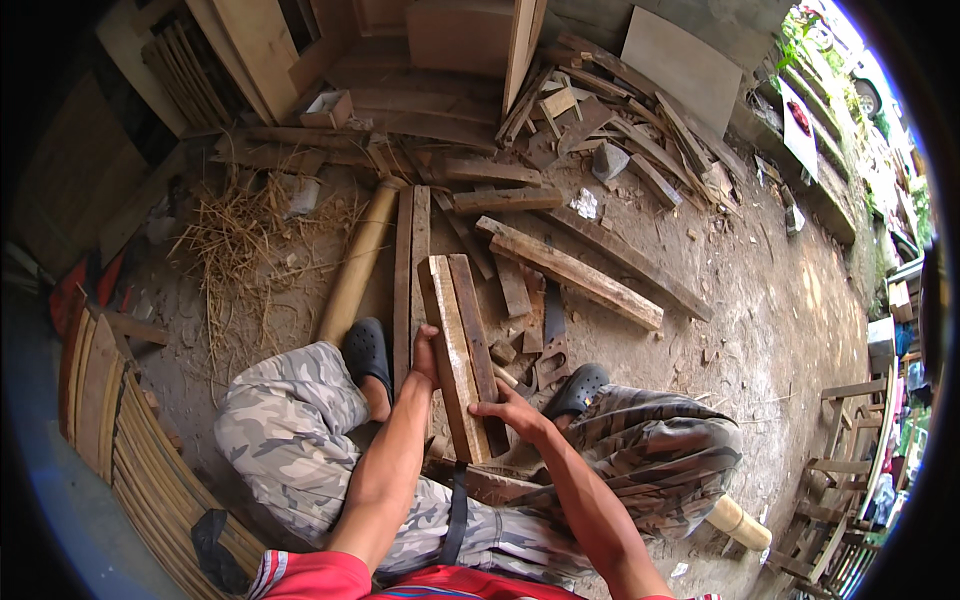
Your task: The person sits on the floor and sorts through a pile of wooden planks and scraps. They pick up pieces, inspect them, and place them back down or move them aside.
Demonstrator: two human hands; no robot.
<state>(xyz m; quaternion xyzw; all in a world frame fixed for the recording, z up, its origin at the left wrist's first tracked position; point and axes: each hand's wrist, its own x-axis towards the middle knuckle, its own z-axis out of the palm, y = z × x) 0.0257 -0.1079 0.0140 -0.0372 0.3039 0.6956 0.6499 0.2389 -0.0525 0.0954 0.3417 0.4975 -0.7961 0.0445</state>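
Note:
Two short wooden beams, a pale weathered one and a darker one, lie side by side between my hands above my lap. Fingers of my left hand wrap the left edge of the pale beam, partly hidden behind it. My right hand grips from the right side, its thumb and fingers against the darker beam near its lower end. On the ground just beyond my right hand rests a handsaw, its blade partly covered by wood.
Longer planks and a thick beam lie ahead. A bamboo pole runs past my left shoe. Straw is heaped at left, scrap wood at far right. Curved wooden slats stand at near left.

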